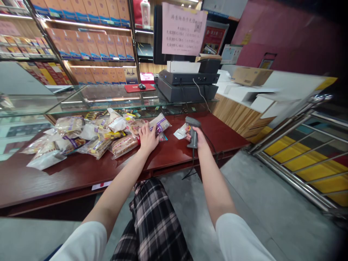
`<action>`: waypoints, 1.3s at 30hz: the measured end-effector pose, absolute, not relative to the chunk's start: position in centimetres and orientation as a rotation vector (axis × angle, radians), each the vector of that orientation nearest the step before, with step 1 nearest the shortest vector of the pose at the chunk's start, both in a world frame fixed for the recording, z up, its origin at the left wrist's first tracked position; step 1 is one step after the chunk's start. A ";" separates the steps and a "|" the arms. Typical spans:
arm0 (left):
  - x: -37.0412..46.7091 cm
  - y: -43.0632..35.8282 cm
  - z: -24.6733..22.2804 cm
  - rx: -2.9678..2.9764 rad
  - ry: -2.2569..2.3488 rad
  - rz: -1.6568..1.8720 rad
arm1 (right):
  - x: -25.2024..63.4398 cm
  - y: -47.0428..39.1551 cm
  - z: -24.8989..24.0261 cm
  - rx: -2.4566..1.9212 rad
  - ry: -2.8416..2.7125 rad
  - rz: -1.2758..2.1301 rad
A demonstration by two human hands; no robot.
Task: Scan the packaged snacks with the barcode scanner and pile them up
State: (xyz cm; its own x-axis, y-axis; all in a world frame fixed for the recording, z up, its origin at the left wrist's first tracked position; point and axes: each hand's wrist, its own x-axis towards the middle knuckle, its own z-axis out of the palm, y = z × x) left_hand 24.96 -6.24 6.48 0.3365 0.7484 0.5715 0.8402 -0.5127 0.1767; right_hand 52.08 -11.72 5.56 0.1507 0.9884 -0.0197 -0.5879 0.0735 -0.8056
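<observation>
My right hand is wrapped around the grip of a dark grey barcode scanner, held upright over the table's right part. The scanner's cable hangs down past the table edge. A small white packet lies just left of it. My left hand rests with fingers spread on the right end of a pile of bagged snacks. Under and beside it are a red-printed clear bag and a white-and-purple bag. More bagged snacks spread to the left.
The dark red table backs onto a glass display counter. On that stand a black cash drawer and machine, a mouse on a red pad, and a monitor with a pink notice. A metal railing rises at right.
</observation>
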 end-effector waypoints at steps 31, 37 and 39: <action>39.2 -3.9 4.0 -2.706 -1.569 -0.979 | 53.4 -11.7 5.4 -0.604 -0.200 1.102; 39.3 -3.7 3.7 -2.844 -1.591 -0.981 | 53.7 -11.6 5.2 -0.631 -0.233 1.105; 39.1 -3.2 3.8 -2.874 -1.713 -1.215 | 53.7 -11.6 5.2 -0.636 -0.254 1.106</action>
State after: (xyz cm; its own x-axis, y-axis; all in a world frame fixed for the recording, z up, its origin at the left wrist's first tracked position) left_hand 39.07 -3.19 3.79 0.3339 0.8821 0.3322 0.6053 -0.4708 0.6418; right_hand 53.72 -11.59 5.21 0.4416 0.8896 -0.1166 -0.7494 0.2942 -0.5932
